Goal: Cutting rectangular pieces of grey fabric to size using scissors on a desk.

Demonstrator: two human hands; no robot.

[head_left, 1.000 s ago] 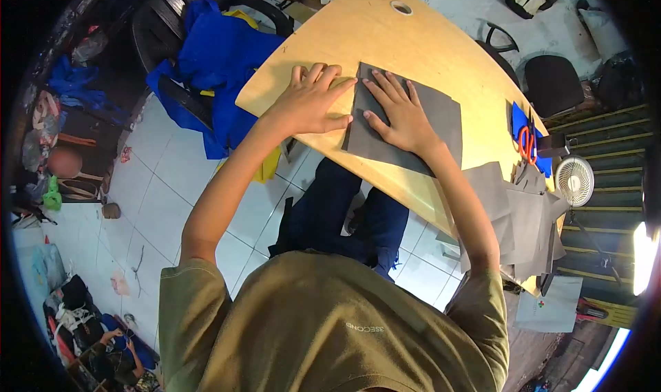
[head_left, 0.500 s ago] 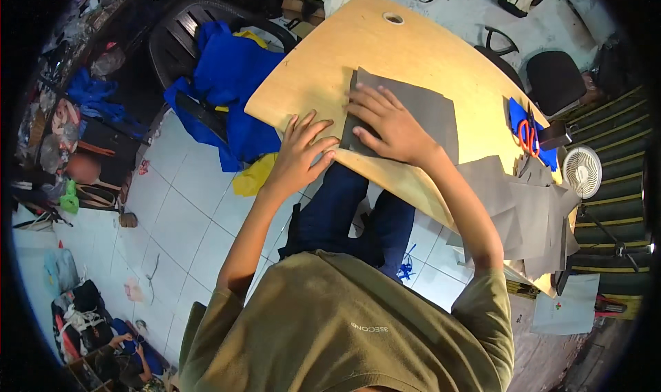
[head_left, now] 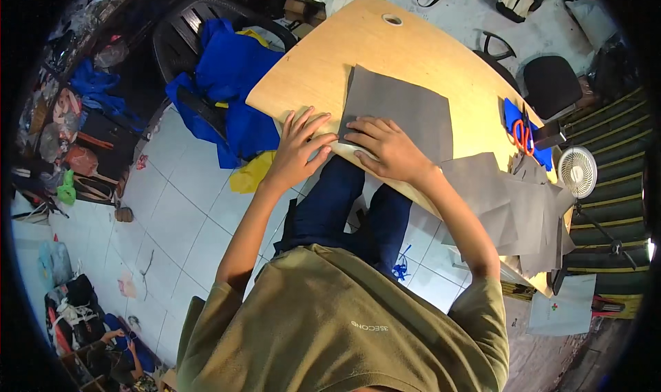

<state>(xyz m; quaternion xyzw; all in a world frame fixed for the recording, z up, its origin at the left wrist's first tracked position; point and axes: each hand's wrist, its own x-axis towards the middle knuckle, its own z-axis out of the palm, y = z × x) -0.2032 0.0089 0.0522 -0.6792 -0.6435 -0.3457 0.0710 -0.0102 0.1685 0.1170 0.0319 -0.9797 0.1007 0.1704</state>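
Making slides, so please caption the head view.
Right hand on a grey sheet, left hand beside it at the table's edge.

One short line of small, pale printed lettering [head_left: 370, 326] runs slightly aslant across the chest of the person's olive-green cloth T-shirt [head_left: 310, 316]. A pale, flat, roughly rectangular sheet [head_left: 577, 299] at the lower right carries a tiny red-and-green mark [head_left: 555, 307], too small to make out.

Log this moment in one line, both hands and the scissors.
left hand: at edge of table | right hand: on grey sheet | scissors: unheld
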